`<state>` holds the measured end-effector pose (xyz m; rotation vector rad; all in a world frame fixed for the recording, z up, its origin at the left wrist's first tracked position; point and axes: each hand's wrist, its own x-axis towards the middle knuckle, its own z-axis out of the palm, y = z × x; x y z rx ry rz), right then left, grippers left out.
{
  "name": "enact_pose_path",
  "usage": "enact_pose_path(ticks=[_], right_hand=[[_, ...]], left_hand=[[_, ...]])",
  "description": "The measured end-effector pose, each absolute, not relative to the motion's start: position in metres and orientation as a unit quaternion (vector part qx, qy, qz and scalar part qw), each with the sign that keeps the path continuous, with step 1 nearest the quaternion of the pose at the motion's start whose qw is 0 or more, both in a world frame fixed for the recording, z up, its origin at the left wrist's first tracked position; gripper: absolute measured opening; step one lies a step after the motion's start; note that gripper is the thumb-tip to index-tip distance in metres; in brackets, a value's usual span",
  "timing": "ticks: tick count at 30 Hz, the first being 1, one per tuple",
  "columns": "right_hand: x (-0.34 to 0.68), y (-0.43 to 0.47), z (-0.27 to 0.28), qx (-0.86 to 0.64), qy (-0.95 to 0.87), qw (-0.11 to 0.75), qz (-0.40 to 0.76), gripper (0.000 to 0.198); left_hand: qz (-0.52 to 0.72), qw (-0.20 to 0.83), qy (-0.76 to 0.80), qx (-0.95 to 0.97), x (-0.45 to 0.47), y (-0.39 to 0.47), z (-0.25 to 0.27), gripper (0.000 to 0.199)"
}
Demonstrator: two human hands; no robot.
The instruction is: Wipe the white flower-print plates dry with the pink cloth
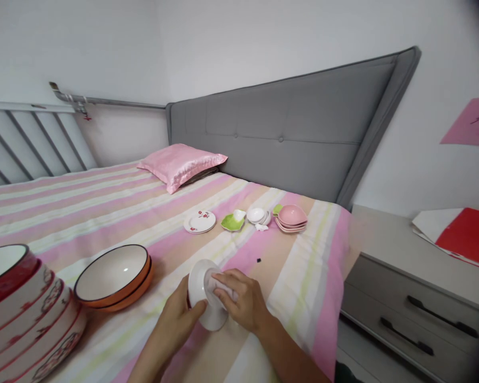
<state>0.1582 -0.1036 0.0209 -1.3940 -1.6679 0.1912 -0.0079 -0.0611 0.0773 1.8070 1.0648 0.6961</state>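
My left hand (186,308) grips a small white dish (198,279) by its edge, thumb on its face, and the dish is tilted up above the bedspread. Against the dish's face, my right hand (241,298) presses a white piece of tissue (219,285) with bent fingers. Just beyond my hands, a small black bit (258,260) lies on the bedspread. To the left stand two stacked orange bowls (138,287) with white insides and dark rims.
A tall stack of red-patterned bowls (35,319) stands at the near left. Farther off lie flowered plates (195,222), a green leaf dish (232,222), small white dishes (256,215), crumpled tissue (261,227) and stacked pink dishes (292,215). A nightstand (399,250) stands right of the bed.
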Motion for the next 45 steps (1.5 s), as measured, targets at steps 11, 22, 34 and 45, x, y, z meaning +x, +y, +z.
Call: enact_pose_path(ticks=[11,22,34,45], right_hand=[[0.158,-0.1,0.017,-0.598,-0.658,0.453,0.062,0.033],[0.16,-0.095,0.013,-0.641,-0.607,0.462,0.083,0.03],[0.166,-0.09,0.012,-0.653,-0.555,0.498,0.13,0.027],[0.165,-0.09,0.006,-0.657,-0.556,0.491,0.134,0.028]], left_hand=[[0.278,0.439,0.443,0.731,-0.006,-0.065,0.08,0.043],[0.329,0.425,0.442,0.718,-0.001,-0.065,0.077,0.041],[0.341,0.323,0.488,0.736,0.0,-0.071,0.089,0.042],[0.272,0.145,0.496,0.812,-0.015,-0.076,0.095,0.039]])
